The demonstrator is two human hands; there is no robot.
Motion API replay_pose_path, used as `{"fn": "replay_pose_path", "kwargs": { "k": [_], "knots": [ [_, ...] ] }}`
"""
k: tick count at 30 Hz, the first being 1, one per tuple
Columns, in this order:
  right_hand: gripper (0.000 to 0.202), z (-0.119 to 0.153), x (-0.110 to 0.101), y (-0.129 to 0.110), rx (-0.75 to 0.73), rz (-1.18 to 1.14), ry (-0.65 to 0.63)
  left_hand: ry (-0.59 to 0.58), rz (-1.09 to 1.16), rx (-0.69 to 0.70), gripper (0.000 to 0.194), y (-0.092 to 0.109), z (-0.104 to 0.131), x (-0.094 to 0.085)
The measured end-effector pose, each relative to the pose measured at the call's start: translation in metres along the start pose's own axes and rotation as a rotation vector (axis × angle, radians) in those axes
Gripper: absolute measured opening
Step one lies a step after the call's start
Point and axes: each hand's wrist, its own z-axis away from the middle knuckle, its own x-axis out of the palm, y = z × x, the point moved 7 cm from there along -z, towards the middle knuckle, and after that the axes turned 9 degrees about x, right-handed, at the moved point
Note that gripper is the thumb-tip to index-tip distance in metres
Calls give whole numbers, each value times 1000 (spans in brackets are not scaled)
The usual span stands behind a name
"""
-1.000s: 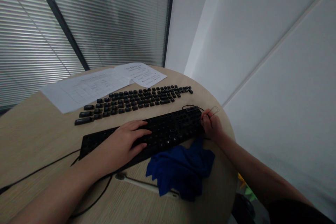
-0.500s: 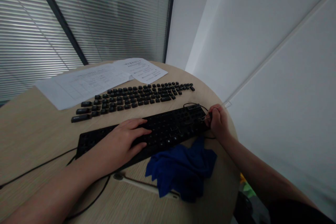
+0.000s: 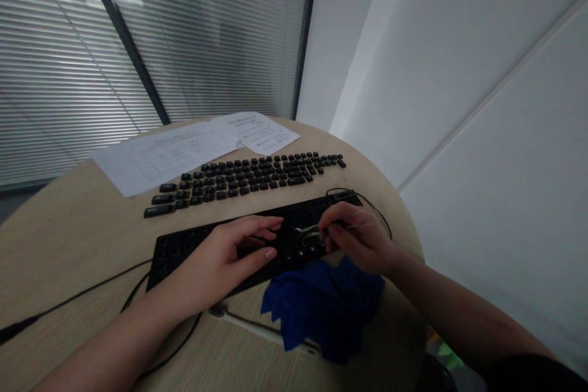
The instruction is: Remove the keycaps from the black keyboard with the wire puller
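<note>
The right hand (image 3: 361, 236) grasps a thin wire tool (image 3: 311, 229); fingers hide its middle, and contact between its 2 prongs and the black plastic keyboard (image 3: 294, 215) cannot be confirmed. The keyboard lies on the wood-grain table (image 3: 92, 239), partly covered by the left hand (image 3: 243, 251), loosely curved, gripping nothing visible. Crumpled blue cloth (image 3: 326, 306) conceals part of a slim, pale-handled brush (image 3: 250, 323). Blocky keycaps (image 3: 254, 188) stand in rows beyond, legends illegible.

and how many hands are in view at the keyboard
2: the left hand over the middle of the keyboard, and the right hand nearer its right end, gripping a wire tool; no others show.
</note>
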Motion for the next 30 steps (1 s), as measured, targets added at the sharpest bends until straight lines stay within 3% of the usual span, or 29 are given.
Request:
{"fn": "replay_pose_path", "kwargs": {
  "k": [3,7,12,16,22,26,28,30],
  "knots": [
    [25,-14,25,-14,-57,-133,-95,7,203,-108,44,-4,2,1],
    [28,-21,43,2,-7,-347,-102,16,300,-210,32,-16,2,1],
    [25,-13,52,26,102,-565,-93,-8,263,-221,27,-25,1,4],
    [17,-8,52,24,48,-593,-103,14,247,-222,24,-28,1,5],
    [23,-2,41,12,-165,-374,-21,107,237,-229,30,-33,0,-3],
    [39,6,24,-15,-424,66,198,162,220,-198,30,-34,0,-9],
    [35,8,20,-26,-498,308,300,159,230,-189,29,-32,0,-7],
    [26,7,20,-32,-543,439,321,145,266,-188,26,-29,0,-3]
  ]
}}
